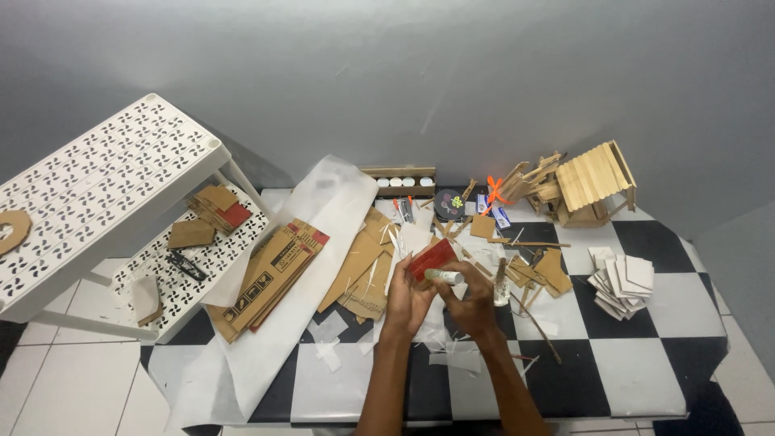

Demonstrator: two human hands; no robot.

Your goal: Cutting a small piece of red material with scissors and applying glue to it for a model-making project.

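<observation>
A small red piece of card [430,260] sits up in the person's left hand [406,300], held above the middle of the checkered mat [646,379], tilted with one long edge up. The fingers of that hand curl around its lower edge and keep it pinched. Just below the card, the right hand [471,305] grips a short white tube [445,277], lying almost level, its tip pointing to the left and touching or nearly touching the card; I cannot tell which. The right fingers are closed snugly round the tube's back end.

Under and around the hands lie thin slivers and scraps of white paper. To the left of them a heap of brown cardboard pieces [355,270] spreads over a long white sheet [266,339], and a printed flat cardboard box [270,274] lies at the sheet's edge. To the right of the hands are loose wooden sticks [529,270] and, farther off, a stack of white square cards [623,281]. Behind, near the wall, stands a little house of wooden sticks [585,187], with orange scissors [493,192] just beside it and a round dark tin [448,202] nearby. A narrow tray of white round caps [401,182] rests against the wall. At far left a white perforated plastic rack [97,182] holds more cardboard scraps on its lower shelf.
</observation>
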